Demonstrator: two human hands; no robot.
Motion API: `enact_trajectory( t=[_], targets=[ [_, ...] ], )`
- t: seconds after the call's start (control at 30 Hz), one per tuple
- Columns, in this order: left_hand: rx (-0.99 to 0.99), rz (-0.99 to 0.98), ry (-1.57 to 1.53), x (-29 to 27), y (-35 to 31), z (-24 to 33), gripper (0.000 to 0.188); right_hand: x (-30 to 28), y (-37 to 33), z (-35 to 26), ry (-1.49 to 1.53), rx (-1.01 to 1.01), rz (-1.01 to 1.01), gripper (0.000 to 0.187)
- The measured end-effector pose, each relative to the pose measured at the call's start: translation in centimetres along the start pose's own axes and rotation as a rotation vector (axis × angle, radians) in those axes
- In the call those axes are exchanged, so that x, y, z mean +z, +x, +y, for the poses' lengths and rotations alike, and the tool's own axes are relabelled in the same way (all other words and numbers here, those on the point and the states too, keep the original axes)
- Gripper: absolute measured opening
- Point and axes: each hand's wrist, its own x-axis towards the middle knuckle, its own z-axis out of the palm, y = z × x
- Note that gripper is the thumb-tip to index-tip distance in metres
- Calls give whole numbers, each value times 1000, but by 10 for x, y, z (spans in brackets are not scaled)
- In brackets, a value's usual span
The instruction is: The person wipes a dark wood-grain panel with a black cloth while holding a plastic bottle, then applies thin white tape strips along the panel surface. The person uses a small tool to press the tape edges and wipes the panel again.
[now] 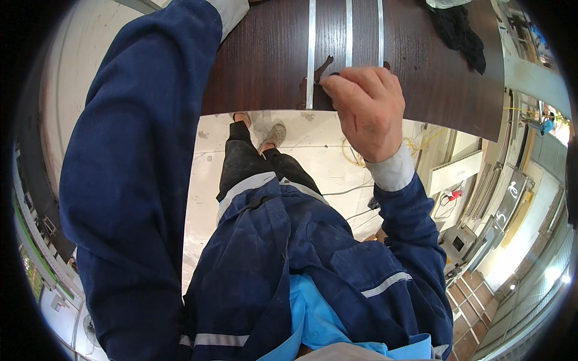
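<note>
A dark brown wood-grain board [265, 66] lies in front of me, crossed by three thin pale strips. My right hand [370, 108] is closed in a pinch over the board near its close edge, beside the left strip [311, 54]. Between thumb and fingers a small dark bit shows, but the fingers hide most of it. Wet-looking dark patches [326, 65] lie on the board by the fingertips. My left arm [144, 120] reaches over the board's left end. Only a sliver of my left hand [257, 1] shows at the top edge; its fingers are out of the picture.
A black cloth [457, 36] lies on the board's far right part, with clear plastic [447, 3] beyond it. Below are a pale floor [301, 138], my shoes and loose cables. Panels [457, 174] and a grey boxy device [460, 240] stand at the right.
</note>
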Motion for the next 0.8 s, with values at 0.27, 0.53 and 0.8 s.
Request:
enact_trajectory(
  t=[0.27, 0.53, 0.8],
  targets=[
    [-4, -18, -7, -2, 0, 1, 112, -2, 5, 2, -2, 4, -13, 25],
    [4, -26, 13, -6, 3, 1, 112, -2, -1, -1, 35, 1, -15, 31],
    [1, -35, 16, -4, 5, -1, 112, -6, -1, -6, 49, -2, -32, 33]
  ],
)
